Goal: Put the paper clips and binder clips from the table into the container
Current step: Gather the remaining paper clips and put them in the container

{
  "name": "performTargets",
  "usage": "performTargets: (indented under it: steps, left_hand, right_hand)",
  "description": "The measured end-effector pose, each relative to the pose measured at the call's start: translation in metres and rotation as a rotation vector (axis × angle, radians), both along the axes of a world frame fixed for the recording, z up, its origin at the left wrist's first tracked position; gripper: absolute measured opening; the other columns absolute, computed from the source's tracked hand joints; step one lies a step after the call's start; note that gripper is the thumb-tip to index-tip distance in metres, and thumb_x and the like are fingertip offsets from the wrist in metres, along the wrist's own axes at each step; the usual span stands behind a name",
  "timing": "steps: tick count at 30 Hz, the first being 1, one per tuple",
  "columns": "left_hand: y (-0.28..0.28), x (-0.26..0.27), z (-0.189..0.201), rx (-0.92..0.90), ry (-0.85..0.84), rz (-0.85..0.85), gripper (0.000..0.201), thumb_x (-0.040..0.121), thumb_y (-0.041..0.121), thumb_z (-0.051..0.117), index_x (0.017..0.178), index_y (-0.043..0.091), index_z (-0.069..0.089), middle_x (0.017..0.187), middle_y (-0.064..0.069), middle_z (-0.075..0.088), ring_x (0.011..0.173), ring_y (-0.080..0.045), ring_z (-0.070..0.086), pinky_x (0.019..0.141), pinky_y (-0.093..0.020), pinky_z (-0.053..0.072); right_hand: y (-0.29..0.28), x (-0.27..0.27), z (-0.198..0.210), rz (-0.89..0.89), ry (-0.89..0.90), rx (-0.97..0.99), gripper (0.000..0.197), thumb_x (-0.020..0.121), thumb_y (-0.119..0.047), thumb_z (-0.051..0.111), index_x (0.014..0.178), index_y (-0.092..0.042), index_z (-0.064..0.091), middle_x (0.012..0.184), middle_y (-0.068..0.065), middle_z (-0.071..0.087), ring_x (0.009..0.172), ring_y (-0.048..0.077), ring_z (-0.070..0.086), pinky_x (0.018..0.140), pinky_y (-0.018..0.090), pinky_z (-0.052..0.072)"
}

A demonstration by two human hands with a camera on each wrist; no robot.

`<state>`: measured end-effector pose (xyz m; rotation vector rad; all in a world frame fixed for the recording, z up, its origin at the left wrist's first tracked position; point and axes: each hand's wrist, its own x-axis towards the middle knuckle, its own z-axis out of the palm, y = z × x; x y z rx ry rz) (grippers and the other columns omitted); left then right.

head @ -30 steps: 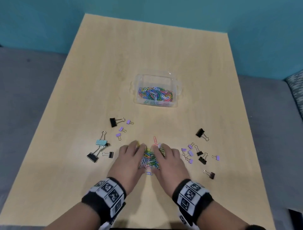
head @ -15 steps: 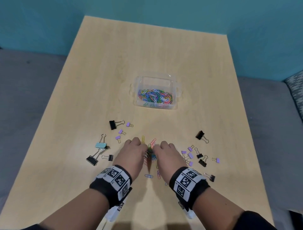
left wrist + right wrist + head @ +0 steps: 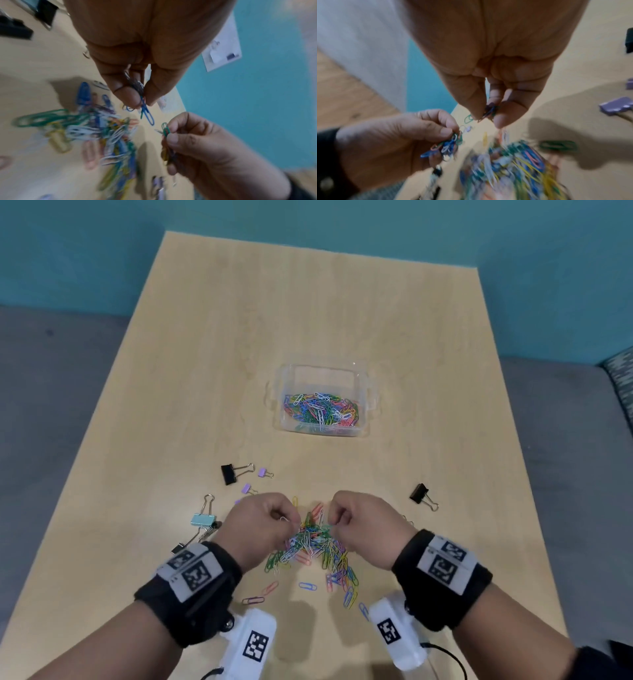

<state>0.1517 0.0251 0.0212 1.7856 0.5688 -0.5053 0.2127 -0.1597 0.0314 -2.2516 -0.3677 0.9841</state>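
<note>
Now, working across the table (image 3: 191,344) from left to right:

Left hand (image 3: 262,522): we pinch a small bunch of paper clips between thumb and fingertips, lifted just above the pile.

Loose pile (image 3: 313,546): coloured paper clips lie between our hands, too many and too tangled to count; a few strays lie nearer us.

Right hand (image 3: 366,523): we pinch a second small bunch the same way.

Container (image 3: 371,402): one clear tub, farther up the table, already holding a heap of paper clips.

Doing it well: we judge it best to keep both pinches tight, carry them over the rim, and release low so none bounce out.

Binder clips: we count three black (image 3: 228,474), one light blue (image 3: 202,520) and three small purple (image 3: 262,472) in clear sight; our hands hide others.
</note>
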Motion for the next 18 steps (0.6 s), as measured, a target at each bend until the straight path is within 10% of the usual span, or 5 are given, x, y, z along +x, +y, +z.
performTargets:
  steps: [9,14,18]
  left_hand:
    - [0.015,0.121,0.04,-0.181,-0.173,0.318,0.021,0.08,-0.013,0.061,0.07,0.006,0.06,0.067,-0.009,0.057,0.049,-0.013,0.053,0.05,-0.02,0.054]
    - [0.007,0.172,0.046,-0.057,-0.259,0.278,0.019,0.078,-0.005,0.066,0.07,0.012,0.062,0.065,-0.008,0.06,0.051,-0.021,0.056,0.069,-0.04,0.056]
    - [0.014,0.166,0.039,0.134,-0.252,0.114,0.012,0.079,0.011,0.069,0.084,0.021,0.067,0.084,-0.001,0.065,0.07,-0.022,0.061,0.076,-0.043,0.058]
  right_hand:
    - [0.017,0.122,0.024,-0.266,-0.108,0.181,0.024,0.078,0.005,0.063,0.071,-0.015,0.055,0.057,0.001,0.052,0.042,0.014,0.053,0.054,0.037,0.053]
    - [0.035,0.166,0.031,-0.239,-0.249,0.084,0.02,0.073,-0.001,0.065,0.068,-0.019,0.057,0.06,0.001,0.057,0.055,0.025,0.06,0.064,0.051,0.057]
    - [0.028,0.165,0.034,-0.17,-0.342,-0.046,0.016,0.081,-0.017,0.065,0.097,-0.019,0.064,0.088,-0.001,0.063,0.083,0.021,0.061,0.079,0.036,0.052]
